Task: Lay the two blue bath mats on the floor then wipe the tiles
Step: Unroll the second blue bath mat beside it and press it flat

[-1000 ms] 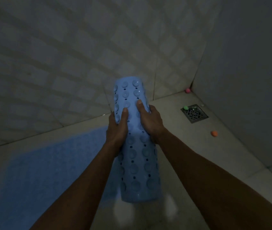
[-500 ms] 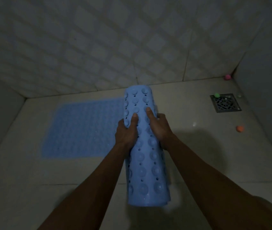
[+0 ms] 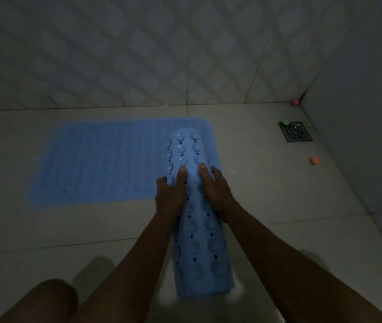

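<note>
Blue flat mat (image 3: 106, 164) lies dim on the floor at nine o'clock, its right end hidden behind the rolled mat (image 3: 197, 229). Left hand (image 3: 170, 194) and right hand (image 3: 216, 190) clasp that roll from both sides, thumbs on top. At two o'clock sit a drain grate (image 3: 295, 132) and small coloured balls (image 3: 314, 160).

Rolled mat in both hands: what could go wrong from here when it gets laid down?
1. The rolled mat overlaps the right end of the flat mat in view; unrolled there, it may lie on top rather than beside it.
2. Unrolled rightward, it could cover the drain or trap the orange piece and green piece underneath.
3. The left hand and right hand grip only mid-roll, so the ends might spring open unevenly.
</note>
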A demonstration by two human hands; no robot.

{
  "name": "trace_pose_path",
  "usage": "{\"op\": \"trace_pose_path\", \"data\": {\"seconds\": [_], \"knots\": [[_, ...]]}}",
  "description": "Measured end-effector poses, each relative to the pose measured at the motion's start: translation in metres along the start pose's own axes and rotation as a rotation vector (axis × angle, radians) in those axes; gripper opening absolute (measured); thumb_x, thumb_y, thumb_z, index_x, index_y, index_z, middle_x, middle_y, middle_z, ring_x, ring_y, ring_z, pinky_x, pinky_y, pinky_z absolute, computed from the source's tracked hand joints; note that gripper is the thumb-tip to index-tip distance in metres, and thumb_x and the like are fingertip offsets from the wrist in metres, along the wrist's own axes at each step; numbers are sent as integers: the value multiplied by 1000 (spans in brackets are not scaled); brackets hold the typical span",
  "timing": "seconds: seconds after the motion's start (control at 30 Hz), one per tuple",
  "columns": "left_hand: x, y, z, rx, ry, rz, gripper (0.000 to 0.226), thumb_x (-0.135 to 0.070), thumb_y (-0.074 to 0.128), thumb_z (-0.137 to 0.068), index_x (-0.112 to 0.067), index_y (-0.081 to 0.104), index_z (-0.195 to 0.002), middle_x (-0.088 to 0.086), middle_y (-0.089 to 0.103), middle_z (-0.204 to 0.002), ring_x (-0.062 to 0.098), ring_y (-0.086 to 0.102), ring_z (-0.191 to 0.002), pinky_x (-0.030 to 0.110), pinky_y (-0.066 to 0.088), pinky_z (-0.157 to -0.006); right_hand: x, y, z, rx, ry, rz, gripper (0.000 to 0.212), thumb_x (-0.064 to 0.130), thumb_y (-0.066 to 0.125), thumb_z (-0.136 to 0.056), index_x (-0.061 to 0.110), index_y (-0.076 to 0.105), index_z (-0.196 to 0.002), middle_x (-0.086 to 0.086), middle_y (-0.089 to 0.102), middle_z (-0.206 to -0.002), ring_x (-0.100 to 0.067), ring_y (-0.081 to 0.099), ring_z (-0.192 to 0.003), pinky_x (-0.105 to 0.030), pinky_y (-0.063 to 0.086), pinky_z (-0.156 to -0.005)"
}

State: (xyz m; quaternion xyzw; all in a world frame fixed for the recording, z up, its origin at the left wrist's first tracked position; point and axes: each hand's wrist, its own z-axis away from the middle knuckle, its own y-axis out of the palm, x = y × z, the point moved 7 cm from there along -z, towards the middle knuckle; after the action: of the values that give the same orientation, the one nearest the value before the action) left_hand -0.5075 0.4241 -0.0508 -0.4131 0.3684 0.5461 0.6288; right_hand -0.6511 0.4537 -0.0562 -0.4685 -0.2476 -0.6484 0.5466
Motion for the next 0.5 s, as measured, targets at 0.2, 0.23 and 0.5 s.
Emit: {"op": "trace_pose_path", "data": {"seconds": [0.2,0.23,0.5], "knots": [[57,3,23,102,-95,107,80,-83,65,-69,-28,64,-126,0,71,-118,19,69,-103,44,59,-87,-34,2,43,-76,79,53,92,82,45,-84,28,28,-157,-2,41,-156,-25,45,-139,-48,38,-115],[60,3,29,107,-95,116,71,-80,65,-72,-26,68,-118,-1,74,-109,19,71,-98,42,61,-84,-43,1,46,-82,96,46,95,84,45,-82,28,28,-156,-2,42,-156,-25,46,-138,-48,39,-115],[152,47,57,82,-257,65,106,-95,62,-54,-21,59,-129,3,71,-116,21,71,-98,46,60,-86,-120,-38,60,-85,132,29,70,68,49,-93,28,38,-149,5,55,-135,-20,55,-124,-43,44,-111]]}}
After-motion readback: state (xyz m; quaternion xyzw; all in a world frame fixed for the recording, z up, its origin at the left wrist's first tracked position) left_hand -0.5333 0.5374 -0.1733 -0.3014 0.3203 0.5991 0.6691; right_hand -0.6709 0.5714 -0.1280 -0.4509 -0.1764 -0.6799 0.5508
